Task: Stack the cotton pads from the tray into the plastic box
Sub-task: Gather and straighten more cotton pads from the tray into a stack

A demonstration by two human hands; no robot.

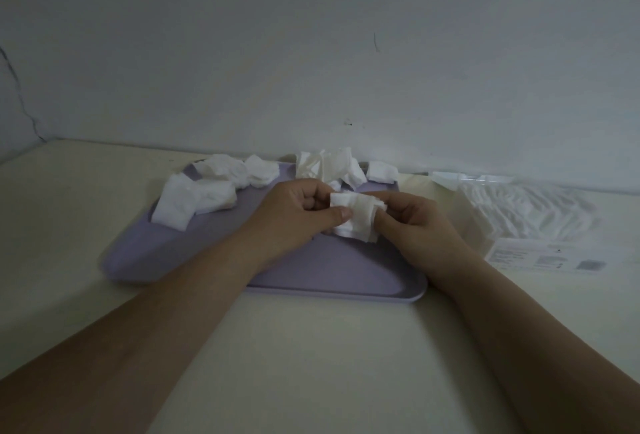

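Cotton pads [356, 222] sit pinched between left hand [294, 215] and right hand [415, 222], each grip closed.

Plain home room, cracked white wall [311, 52], cream tabletop [311, 347], dim light

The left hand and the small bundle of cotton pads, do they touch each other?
Touching. The head view shows the left hand pinching one end of the bundle of cotton pads, with no gap between them.

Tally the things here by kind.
Tray: 1
Hands: 2, left hand and right hand
Bundle of cotton pads held in both hands: 1
Plastic pack: 1
Loose cotton pads: too jumbled to count
Total: 5, loose pads aside
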